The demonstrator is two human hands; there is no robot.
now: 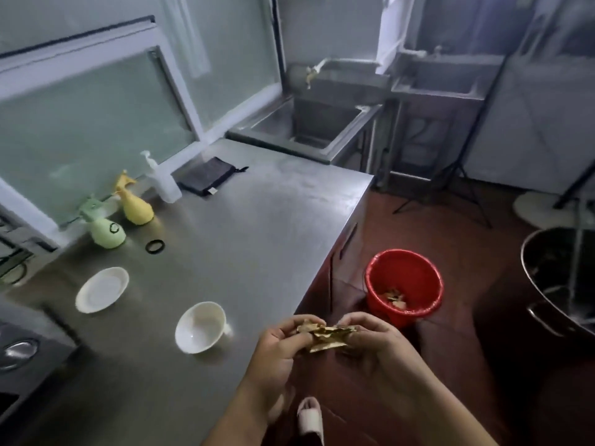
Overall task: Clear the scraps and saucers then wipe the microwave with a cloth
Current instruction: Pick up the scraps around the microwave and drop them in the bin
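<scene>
My left hand [280, 346] and my right hand [376, 342] together hold a bunch of yellowish scraps [325, 336] just past the counter's front right edge. A red bucket [404, 284] stands on the floor beyond the hands, with some scraps in its bottom. Two white saucers lie on the steel counter [257, 226]: one flat [102, 289] to the left, one tilted [201, 326] close to my left hand. A dark folded cloth [207, 175] lies at the counter's back. The microwave's corner [22, 355] shows at the far left edge.
A yellow spray bottle [133, 204], a green one [104, 228], a clear pump bottle [162, 180] and a black ring [155, 246] sit along the window. A steel sink [315, 130] lies beyond the counter. A large metal pot [560, 284] stands on the floor at right.
</scene>
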